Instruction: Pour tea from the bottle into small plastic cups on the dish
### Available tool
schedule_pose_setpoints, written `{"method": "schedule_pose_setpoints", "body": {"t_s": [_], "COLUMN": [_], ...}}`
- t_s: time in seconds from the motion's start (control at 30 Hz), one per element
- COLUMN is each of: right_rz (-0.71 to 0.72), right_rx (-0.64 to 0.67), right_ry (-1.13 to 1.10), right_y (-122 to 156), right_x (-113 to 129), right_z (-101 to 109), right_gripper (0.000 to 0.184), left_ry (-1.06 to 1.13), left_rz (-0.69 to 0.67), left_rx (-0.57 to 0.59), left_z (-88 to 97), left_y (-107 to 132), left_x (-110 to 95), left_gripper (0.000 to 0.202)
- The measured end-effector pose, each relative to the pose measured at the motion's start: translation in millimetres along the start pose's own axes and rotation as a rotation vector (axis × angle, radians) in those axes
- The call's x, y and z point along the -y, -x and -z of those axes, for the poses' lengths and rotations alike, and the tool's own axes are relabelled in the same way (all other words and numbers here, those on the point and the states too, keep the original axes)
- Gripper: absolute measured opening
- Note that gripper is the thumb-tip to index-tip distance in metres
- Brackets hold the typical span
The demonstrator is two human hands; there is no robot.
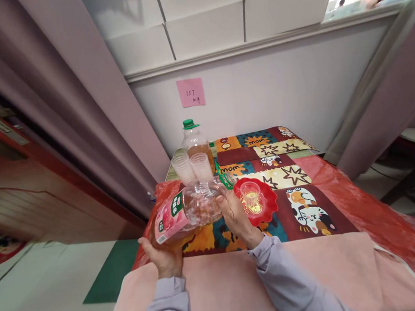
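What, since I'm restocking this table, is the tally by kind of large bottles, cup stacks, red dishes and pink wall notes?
Large clear plastic bottles: 2 (pink-labelled bottle, green-capped bottle)
Stacks of clear plastic cups: 2 (left stack, right stack)
Scalloped red plastic-looking dish: 1
Pink paper wall note: 1
Total: 6

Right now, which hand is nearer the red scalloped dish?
Right. Right hand on the pink-labelled bottle near its neck, by the red dish; left hand farther left, at the bottle's base.
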State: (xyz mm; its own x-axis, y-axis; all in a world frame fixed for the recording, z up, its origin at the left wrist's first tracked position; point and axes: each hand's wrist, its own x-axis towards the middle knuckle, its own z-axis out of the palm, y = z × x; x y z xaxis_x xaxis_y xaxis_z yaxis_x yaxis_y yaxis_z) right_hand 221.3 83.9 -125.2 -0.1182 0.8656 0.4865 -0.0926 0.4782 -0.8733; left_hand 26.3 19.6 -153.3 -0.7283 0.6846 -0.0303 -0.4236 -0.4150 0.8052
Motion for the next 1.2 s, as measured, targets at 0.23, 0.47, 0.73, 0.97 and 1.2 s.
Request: {"method": "schedule_pose_setpoints", "body": {"t_s": [0.23, 0.47, 0.73, 0.97, 1.2], "right_rz": [-0.160, -0.166, -0.193, -0.248, -0.253], "right_rx": [-0.057, -0.071, -0.099, -0.136, -0.142], "right_ry": [0.057, 0.007, -0.004, 0.004, 0.026], "right_y": [7, 6, 9, 9, 10], "right_x": [-20, -16, -16, -15, -15], "right_z": [7, 13, 13, 14, 15], "right_gripper": [0.074, 0.066, 0.062, 0.055, 0.057], "left_ry": [-0.068, -0.125, -0.165, -0.199, -0.182], "left_rz": [-0.071, -0.060, -0.071, -0.075, -0.076], "left_rx": [-0.019, -0.010, 0.000, 0.024, 0.047], "left_z": [-6.7, -8.6, -16.6, -18.0, -18.4], "left_y": [1, 0, 4, 4, 4], "left_x": [0, 1, 1, 2, 2], "left_gripper": [0.098, 0.103, 0.105, 0.107, 0.109]}}
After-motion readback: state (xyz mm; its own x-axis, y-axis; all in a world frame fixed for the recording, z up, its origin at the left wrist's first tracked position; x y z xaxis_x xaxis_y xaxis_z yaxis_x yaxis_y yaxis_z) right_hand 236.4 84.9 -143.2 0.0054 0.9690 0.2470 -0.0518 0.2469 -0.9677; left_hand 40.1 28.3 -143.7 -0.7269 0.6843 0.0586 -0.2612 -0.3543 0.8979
